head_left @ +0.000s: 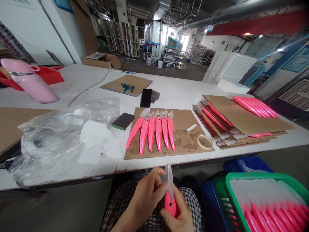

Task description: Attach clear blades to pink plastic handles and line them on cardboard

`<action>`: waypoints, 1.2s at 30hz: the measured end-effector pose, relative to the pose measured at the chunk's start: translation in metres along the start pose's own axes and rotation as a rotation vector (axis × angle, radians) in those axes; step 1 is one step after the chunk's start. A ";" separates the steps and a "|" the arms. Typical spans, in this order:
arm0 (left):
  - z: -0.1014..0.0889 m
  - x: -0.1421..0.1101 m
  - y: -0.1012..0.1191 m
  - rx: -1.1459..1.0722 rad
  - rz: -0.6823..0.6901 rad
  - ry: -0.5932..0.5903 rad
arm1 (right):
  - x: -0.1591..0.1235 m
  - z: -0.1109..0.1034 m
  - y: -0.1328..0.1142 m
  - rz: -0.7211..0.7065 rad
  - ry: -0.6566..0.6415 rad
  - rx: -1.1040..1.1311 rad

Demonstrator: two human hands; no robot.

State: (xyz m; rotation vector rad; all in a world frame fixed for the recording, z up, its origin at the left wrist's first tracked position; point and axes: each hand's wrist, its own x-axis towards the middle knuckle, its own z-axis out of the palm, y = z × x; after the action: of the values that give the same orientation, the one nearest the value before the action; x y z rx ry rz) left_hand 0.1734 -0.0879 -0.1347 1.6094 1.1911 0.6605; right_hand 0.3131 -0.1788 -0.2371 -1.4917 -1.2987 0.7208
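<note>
A pink fishing lure [171, 205] is held upright above my lap, its clear lip pointing up and a dark eye spot showing on the body. My right hand [181, 215] is closed around the pink body from the right and below. At the lip, my left hand [146, 195] is closed, with thumb and fingers pinching its left side. Whether a smaller piece is between those fingertips cannot be made out. In front of my hands, a row of several pink lures [151, 133] lies on a cardboard sheet [184, 146].
Stacked cardboard [217, 114] with more lures stands at right. Below it sits a green basket [263, 176] full of lures. A sanding block [123, 121], a phone [146, 97], a tape ring [204, 141], plastic wrap [58, 129] and a pink bottle [31, 83] occupy the table.
</note>
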 end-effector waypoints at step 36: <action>0.008 -0.001 -0.011 -0.045 0.095 -0.054 | 0.015 -0.002 -0.030 0.267 -0.111 0.550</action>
State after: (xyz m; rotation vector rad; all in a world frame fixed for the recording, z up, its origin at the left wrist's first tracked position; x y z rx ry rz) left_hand 0.1752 -0.0915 -0.1479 1.6442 1.0584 0.6950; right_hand 0.3077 -0.1667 -0.2057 -1.1883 -0.8832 1.2365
